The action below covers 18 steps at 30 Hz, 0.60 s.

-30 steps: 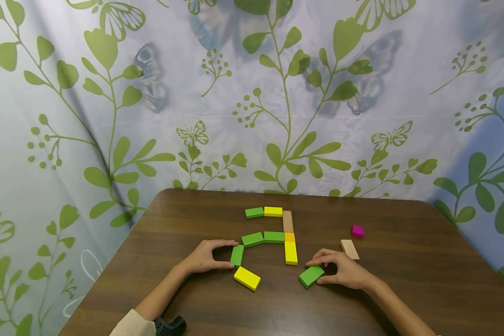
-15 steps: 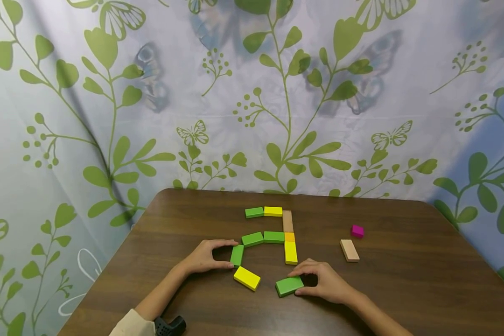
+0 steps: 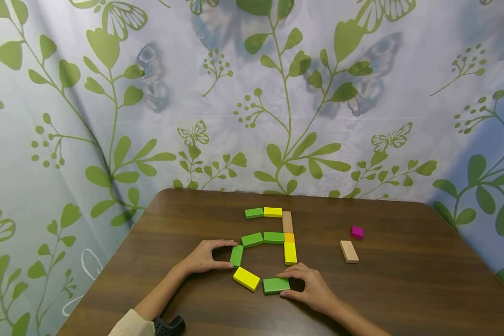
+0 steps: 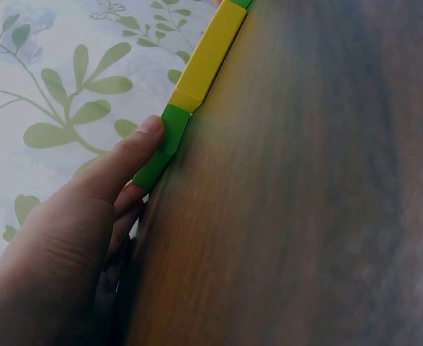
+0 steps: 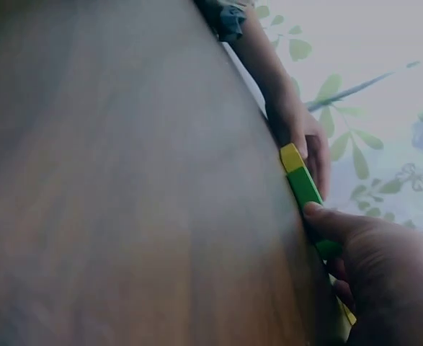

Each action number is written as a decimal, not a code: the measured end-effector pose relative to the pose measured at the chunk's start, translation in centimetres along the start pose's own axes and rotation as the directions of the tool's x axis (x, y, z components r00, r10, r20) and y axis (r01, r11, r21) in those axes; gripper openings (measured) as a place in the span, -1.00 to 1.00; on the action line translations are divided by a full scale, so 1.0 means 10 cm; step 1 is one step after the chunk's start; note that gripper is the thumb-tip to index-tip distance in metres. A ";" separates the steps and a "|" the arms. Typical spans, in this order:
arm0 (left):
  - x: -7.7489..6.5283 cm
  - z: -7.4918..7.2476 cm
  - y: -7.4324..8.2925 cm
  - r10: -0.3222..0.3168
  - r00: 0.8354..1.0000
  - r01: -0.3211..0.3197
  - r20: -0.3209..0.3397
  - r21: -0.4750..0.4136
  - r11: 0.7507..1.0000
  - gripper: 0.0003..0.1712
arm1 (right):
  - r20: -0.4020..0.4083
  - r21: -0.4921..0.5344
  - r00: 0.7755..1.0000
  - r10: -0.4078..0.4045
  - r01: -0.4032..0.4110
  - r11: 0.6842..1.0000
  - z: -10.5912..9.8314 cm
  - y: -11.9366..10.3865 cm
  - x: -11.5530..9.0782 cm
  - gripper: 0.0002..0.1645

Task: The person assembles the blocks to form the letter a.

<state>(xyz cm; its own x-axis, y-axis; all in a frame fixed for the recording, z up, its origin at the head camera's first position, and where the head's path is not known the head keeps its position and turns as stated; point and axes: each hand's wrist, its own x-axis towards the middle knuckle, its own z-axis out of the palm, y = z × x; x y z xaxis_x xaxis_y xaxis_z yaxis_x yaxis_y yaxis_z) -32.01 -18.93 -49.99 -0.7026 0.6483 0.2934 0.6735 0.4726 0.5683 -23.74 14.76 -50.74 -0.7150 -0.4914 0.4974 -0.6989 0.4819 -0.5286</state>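
My left hand point(image 3: 203, 257) pinches a small green block point(image 3: 236, 256) between thumb and fingers at its two ends. A yellow block point(image 3: 246, 279) lies slanted just below that block. My right hand point(image 3: 311, 287) grips another green block point(image 3: 276, 286) by its right end, its left end close to the yellow block. In the left wrist view my thumb presses the near end of the green block point(image 4: 169, 133), with the yellow block point(image 4: 210, 58) beyond it. In the right wrist view my thumb and fingers hold the green block point(image 5: 304, 185), in line with the yellow block point(image 5: 291, 157).
Further blocks form a bent line on the wooden table point(image 3: 185, 214): green point(image 3: 252, 240), green point(image 3: 273, 238), orange point(image 3: 289, 238), yellow point(image 3: 290, 253), tan point(image 3: 287, 222), yellow point(image 3: 273, 212) and green point(image 3: 254, 213). A beige block point(image 3: 349, 252) and a magenta block point(image 3: 357, 232) lie apart on the right.
My right hand has moved left with its green block, from right of the line to beside the slanted yellow block, and the block has turned nearly level. My left hand has stayed put.
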 end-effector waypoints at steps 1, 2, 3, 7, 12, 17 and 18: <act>0.00 0.00 0.00 -0.002 1.000 0.002 0.001 0.001 1.000 -0.30 | -0.005 -0.001 1.000 0.001 -0.001 1.000 0.01 0.00 0.00 -0.58; 0.00 0.00 0.00 -0.007 1.000 0.007 0.003 0.001 1.000 -0.30 | -0.008 -0.003 1.000 0.000 0.000 1.000 0.02 -0.01 0.00 -0.58; 0.00 0.00 -0.01 -0.010 1.000 0.010 0.005 0.001 1.000 -0.30 | -0.009 -0.004 1.000 0.001 -0.001 1.000 0.03 -0.01 0.00 -0.58; 0.00 0.00 -0.01 -0.014 1.000 0.014 0.008 -0.008 1.000 -0.29 | -0.013 0.000 1.000 0.004 -0.004 1.000 0.05 -0.01 0.00 -0.58; 0.00 -0.01 0.01 -0.010 1.000 0.010 0.006 -0.008 1.000 -0.29 | -0.026 -0.003 1.000 0.007 -0.007 1.000 0.07 -0.01 0.01 -0.57; 0.00 -0.01 0.01 -0.012 1.000 0.012 0.005 0.000 1.000 -0.29 | -0.031 -0.005 1.000 0.001 -0.001 1.000 0.07 -0.01 0.01 -0.56; 0.00 -0.01 0.01 -0.012 1.000 0.013 0.005 -0.001 1.000 -0.29 | -0.033 -0.005 0.999 -0.003 0.002 1.000 0.07 -0.01 0.01 -0.56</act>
<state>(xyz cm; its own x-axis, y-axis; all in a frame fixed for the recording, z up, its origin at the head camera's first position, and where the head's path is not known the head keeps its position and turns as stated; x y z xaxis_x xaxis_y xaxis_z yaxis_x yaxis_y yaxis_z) -32.01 -18.90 -49.86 -0.7097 0.6454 0.2823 0.6645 0.4802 0.5726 -23.70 14.15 -51.08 -0.7134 -0.4682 0.5215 -0.7008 0.4844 -0.5237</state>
